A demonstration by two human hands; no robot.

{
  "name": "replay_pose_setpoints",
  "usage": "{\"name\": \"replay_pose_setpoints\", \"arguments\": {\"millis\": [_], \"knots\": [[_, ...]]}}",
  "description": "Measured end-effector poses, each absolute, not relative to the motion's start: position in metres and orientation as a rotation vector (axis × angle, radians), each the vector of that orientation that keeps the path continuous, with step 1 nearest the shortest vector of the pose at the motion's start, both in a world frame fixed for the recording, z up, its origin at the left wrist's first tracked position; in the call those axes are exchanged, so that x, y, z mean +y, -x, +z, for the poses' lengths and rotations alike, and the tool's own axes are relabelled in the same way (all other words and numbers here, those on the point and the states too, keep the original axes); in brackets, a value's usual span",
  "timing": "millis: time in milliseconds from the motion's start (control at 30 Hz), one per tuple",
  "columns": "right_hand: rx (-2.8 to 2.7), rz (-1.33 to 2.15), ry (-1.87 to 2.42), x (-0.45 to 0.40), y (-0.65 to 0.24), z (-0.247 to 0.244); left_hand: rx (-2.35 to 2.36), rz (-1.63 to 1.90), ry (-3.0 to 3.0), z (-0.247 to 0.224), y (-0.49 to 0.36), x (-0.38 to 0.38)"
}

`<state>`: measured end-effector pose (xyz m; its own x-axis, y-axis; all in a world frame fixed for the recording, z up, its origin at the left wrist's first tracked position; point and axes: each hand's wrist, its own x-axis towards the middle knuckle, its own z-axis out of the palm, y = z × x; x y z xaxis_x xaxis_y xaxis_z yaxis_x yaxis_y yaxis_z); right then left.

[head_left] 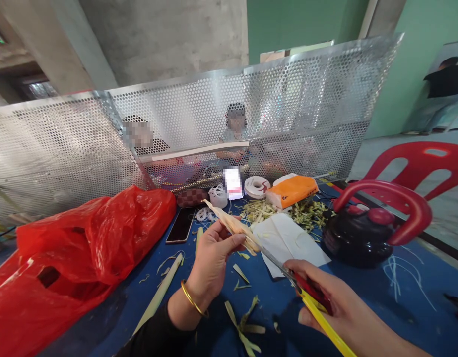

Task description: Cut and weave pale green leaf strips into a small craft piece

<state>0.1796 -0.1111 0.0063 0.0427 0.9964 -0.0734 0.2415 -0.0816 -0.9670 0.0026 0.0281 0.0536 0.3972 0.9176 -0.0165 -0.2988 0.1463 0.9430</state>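
My left hand [212, 258], with a gold bangle at the wrist, pinches a pale, dry husk-like leaf [232, 223] between thumb and fingers. My right hand [321, 297] is wrapped round scissors [294, 281] with red and yellow handles. Their blades point up and left, and the tips reach the lower right end of the leaf. Whether the blades are parted cannot be made out. Below the hands, green leaf strips [247, 327] lie on the blue table [214, 342]. Behind the scissors is a white paper sheet [292, 243].
A red plastic bag [83, 248] covers the left side, beside a dark phone [181, 225]. Farther back are a lit phone [233, 183], a ribbon spool [257, 187] and an orange packet [294, 191]. A black kettle [359, 238] stands right; people sit behind the perforated screen [199, 114].
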Motion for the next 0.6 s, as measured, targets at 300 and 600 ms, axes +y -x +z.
{"name": "replay_pose_setpoints", "arguments": {"millis": [300,600], "knots": [[-1.275,1.096,1.474,-0.1103,-0.1771,0.0122,0.708,1.128,-0.983,0.0531,-0.0062,0.0220],[-1.228,1.083,1.491,-0.1081,-0.1752,0.0108,0.697,1.099,-0.982,0.0472,-0.0103,0.0199]]}}
